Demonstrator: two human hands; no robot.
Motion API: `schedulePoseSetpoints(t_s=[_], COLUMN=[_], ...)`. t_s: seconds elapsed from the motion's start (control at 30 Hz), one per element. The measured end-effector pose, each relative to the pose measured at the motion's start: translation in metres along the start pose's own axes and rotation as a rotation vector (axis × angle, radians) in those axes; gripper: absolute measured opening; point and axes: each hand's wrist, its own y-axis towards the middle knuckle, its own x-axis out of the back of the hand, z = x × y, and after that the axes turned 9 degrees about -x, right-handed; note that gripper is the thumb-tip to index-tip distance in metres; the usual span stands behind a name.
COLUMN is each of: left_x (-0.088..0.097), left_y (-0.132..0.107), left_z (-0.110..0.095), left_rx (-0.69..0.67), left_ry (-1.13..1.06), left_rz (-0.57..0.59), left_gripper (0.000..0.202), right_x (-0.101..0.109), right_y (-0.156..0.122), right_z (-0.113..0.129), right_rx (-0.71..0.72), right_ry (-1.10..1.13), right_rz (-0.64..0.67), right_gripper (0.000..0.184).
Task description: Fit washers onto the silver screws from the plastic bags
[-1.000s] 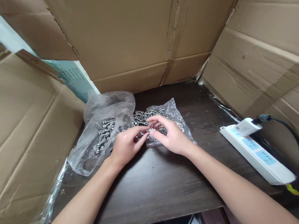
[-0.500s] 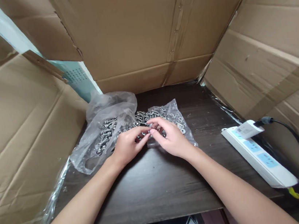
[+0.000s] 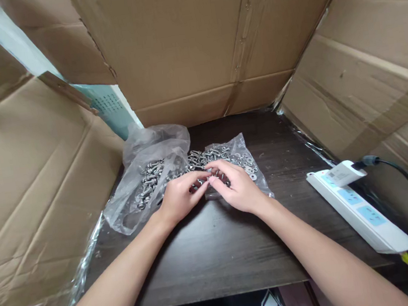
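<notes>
My left hand point(image 3: 180, 199) and my right hand point(image 3: 236, 186) meet fingertip to fingertip over a heap of small metal bolts point(image 3: 195, 160) on a dark wooden table point(image 3: 220, 251). Both hands are pinched shut on a small metal part between them, too small to name. A large clear plastic bag point(image 3: 143, 181) holding more bolts lies to the left of my left hand. A smaller clear bag of washers point(image 3: 244, 160) lies under and beyond my right hand.
Cardboard walls point(image 3: 181, 40) close in the table at the back, left and right. A white power strip point(image 3: 357, 208) with a black cable plugged in lies at the right edge. A pale blue printed sheet point(image 3: 111, 107) shows at the back left.
My hands have stayed pinched together over the bolts, with small finger shifts. The view has drifted slightly, so everything sits a little further right.
</notes>
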Motion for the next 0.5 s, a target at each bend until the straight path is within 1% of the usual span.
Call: schedulePoseSetpoints(t_s=[0.1,0.13,0.23,0.3,0.43,0.5], left_x=[-0.0003,-0.0004,-0.0002,0.0002,0.0006,0.0006], left_y=[-0.0001,-0.0001,0.0002,0.0005,0.0005,0.0003], left_z=[0.0006,0.0007,0.0,-0.0008,-0.0009,-0.0005], left_rx=[0.003,0.004,0.002,0.001,0.001,0.004], left_ry=[0.006,0.008,0.009,0.003,0.004,0.012], left_rz=[-0.034,-0.04,-0.036,-0.029,-0.044,-0.047], left_gripper=[0.014,0.013,0.013,0.014,0.013,0.013], right_x=[0.0001,0.0001,0.0004,0.0007,0.0003,-0.0003], right_y=[-0.0003,-0.0004,-0.0007,-0.0008,-0.0004,0.0005], right_z=[0.0,0.0,0.0003,0.0011,0.0032,0.0035], right_rx=[0.054,0.061,0.024,-0.012,0.011,-0.007], right_ry=[0.0,-0.003,-0.014,-0.012,0.021,0.068], right_rz=[-0.016,-0.017,-0.003,-0.002,-0.038,-0.026], right_gripper=[0.031,0.03,0.024,0.025,0.029,0.03])
